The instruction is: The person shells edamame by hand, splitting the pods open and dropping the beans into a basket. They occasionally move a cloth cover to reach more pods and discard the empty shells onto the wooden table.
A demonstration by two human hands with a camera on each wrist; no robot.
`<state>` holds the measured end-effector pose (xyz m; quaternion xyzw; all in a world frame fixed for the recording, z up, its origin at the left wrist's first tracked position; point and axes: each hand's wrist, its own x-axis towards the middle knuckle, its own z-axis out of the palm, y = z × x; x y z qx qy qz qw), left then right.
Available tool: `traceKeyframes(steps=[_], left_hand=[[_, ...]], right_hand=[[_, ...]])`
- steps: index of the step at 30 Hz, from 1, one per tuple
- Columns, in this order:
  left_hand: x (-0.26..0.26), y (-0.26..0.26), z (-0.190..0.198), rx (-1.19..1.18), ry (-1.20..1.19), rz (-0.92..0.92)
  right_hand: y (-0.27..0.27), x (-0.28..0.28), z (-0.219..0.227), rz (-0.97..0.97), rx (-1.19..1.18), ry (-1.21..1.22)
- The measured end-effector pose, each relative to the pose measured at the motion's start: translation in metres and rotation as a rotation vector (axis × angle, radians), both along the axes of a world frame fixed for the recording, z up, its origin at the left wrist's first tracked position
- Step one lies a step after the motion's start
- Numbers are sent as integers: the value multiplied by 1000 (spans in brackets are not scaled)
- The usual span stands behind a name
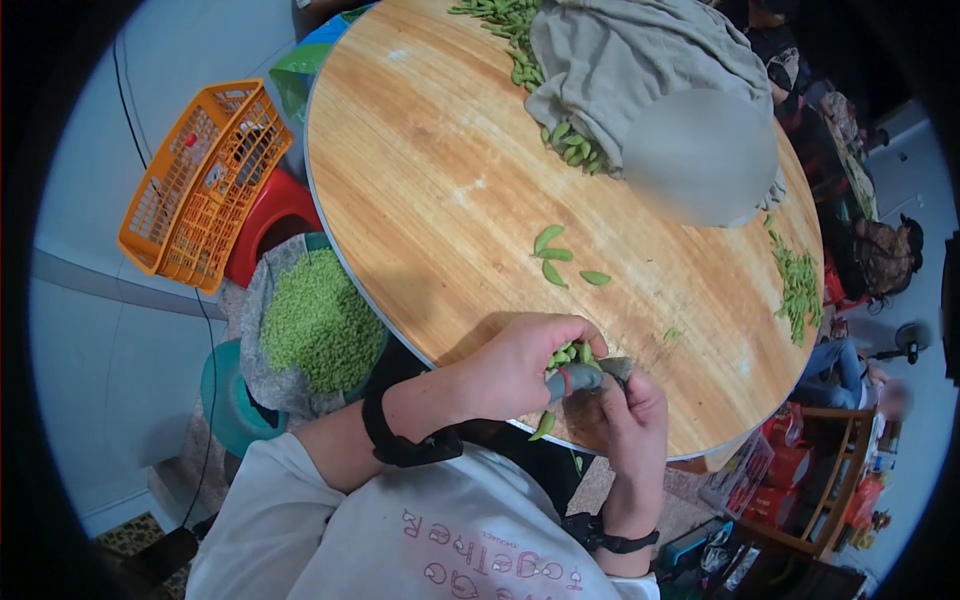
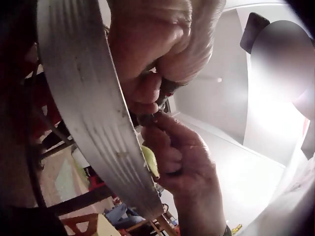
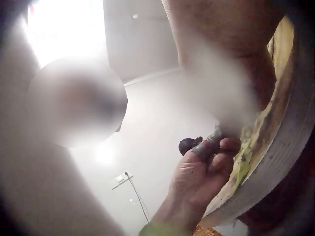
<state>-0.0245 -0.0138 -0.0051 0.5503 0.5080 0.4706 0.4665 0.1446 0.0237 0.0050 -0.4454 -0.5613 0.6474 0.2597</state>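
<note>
Close to the near rim of the round wooden table point(image 1: 420, 200), my left hand point(image 1: 510, 370) holds several green soybean pods point(image 1: 567, 353) in its curled fingers. A grey cover point(image 1: 573, 381) with a red band wraps its thumb. My right hand point(image 1: 638, 415) meets it from the right, fingers bent, fingertips right at the end of that thumb. A dark grey piece point(image 1: 618, 369) shows at the right thumb's tip. What the right fingers pinch is hidden; I cannot tell. One loose pod point(image 1: 542, 427) lies at the table edge, below the left hand.
Loose pods point(image 1: 551, 255) lie ahead of the hands. Farther back, a grey cloth point(image 1: 640, 60) has a pile of pods point(image 1: 520, 45) beside it; more pods point(image 1: 797, 290) lie right. On the left are a basin of shelled beans point(image 1: 318, 320), a red stool point(image 1: 268, 220) and an orange basket point(image 1: 205, 185).
</note>
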Motion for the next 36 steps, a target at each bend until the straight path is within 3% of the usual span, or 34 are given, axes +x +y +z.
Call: traceKeyframes(steps=[1,3,9,14,16,17,19,20,22,28,30,32,33,35,36], left_hand=[[-1,0,1,-5,59,-3],[-3,1,-1,27,104,-5],[2,-1,1,44,255,16],[3,5,2,-68,254,4],[3,8,-5,-41,-42,102],[2,8,-5,-46,-28,86],[1,9,3,-385,-802,115],[2,9,-1,-394,-791,107],[3,8,-11,-352,-812,90],[10,8,-10,-341,-545,52],[9,8,-9,-341,-601,8],[8,7,-9,-342,-660,-38],[8,6,-10,-314,-667,-92],[6,4,-9,-287,-675,-149],[6,3,-7,-305,-743,-180]], right_hand=[[0,-1,-2,2,2,0],[0,-3,-5,35,314,-118],[1,-7,-5,66,433,-282],[9,-5,-6,36,371,-225],[13,-2,-6,-7,317,-175],[15,0,-2,2,297,-196],[17,7,-1,44,256,-236],[18,10,-2,32,250,-229],[18,12,-2,221,377,-215],[19,6,4,256,517,-228],[20,10,-1,282,524,-209],[20,14,-10,295,81,77],[20,16,-8,291,78,78],[21,18,0,342,-340,308],[21,18,2,339,-341,308]])
